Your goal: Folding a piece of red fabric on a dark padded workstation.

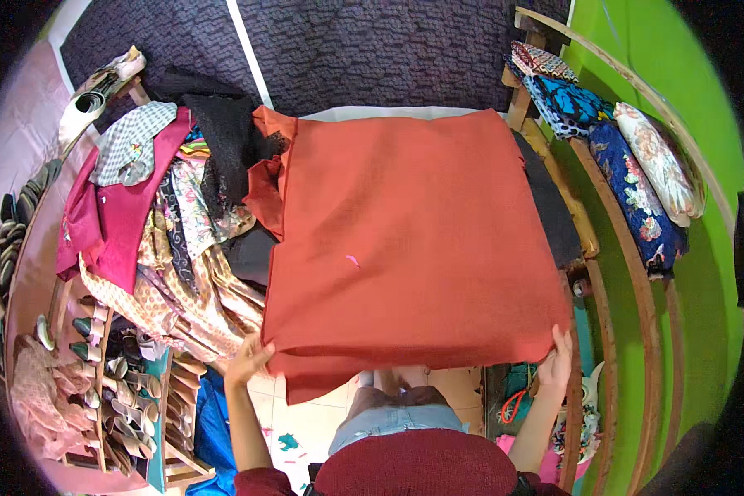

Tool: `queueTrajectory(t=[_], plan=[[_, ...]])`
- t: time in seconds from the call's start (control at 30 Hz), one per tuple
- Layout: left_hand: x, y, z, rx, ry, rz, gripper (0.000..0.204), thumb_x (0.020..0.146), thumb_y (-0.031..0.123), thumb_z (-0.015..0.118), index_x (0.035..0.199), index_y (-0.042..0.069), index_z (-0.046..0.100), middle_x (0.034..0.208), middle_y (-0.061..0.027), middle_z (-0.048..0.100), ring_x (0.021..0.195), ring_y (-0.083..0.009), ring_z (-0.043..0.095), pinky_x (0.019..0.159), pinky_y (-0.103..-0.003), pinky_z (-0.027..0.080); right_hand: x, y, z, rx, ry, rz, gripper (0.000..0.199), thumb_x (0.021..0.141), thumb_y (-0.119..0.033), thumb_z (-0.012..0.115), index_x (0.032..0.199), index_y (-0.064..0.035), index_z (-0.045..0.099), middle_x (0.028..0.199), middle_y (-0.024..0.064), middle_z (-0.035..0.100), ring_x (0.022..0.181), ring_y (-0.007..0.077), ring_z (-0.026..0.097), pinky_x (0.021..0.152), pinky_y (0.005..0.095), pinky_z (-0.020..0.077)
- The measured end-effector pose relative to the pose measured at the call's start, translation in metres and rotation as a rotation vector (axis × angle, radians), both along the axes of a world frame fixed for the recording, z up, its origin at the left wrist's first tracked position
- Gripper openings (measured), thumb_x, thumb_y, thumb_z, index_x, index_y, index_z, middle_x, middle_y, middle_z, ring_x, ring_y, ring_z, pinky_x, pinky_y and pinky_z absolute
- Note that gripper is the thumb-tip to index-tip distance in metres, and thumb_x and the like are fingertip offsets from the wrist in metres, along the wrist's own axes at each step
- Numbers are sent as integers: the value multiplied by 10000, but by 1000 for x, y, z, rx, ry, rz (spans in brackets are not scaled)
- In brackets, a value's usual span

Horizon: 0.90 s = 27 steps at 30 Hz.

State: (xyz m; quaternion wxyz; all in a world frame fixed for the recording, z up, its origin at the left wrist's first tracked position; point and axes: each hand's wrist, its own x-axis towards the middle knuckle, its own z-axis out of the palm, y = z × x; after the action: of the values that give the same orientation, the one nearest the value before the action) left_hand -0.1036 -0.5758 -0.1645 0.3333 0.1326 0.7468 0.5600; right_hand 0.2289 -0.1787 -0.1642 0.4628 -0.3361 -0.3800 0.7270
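Orange-red cloth [413, 240] lies spread flat between heaped garments [128, 223] and a wooden rack [651, 347]. Left hand [248, 361] pinches its near-left corner; right hand [556, 365] grips near the opposite corner, evidently holding the front edge taut and even.

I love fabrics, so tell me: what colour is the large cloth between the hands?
Orange-red; the large cloth shows best in the head view, the only one.
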Motion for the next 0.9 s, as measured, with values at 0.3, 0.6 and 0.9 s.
queueTrajectory(t=[0.3,0.6,0.9], plan=[[-36,5,-100,-396,648,-19,269,754,293,637,917,79,637,830,-146,643,790,-249,629,699,-346,479,-14,4,-126,360,-1107,-18,508,789,-113,589,1230,10,369,1285,232,370,1195,355,373,964,465,321],[-185,122,-36,-91,1007,412,503,804,240,599,1206,-17,439,1116,-215,542,1051,-301,526,888,-338,400,-179,-79,-26,1317,-676,305,366,669,-71,612,1028,-55,541,1279,189,390,1222,366,331,1006,457,273],[-211,154,-45,67,605,598,368,808,312,619,968,-18,580,912,-85,619,829,-164,559,762,-291,417,-311,-127,17,1673,-641,571,681,691,-312,679,1274,-95,404,1388,165,267,1282,334,260,1012,534,209]])
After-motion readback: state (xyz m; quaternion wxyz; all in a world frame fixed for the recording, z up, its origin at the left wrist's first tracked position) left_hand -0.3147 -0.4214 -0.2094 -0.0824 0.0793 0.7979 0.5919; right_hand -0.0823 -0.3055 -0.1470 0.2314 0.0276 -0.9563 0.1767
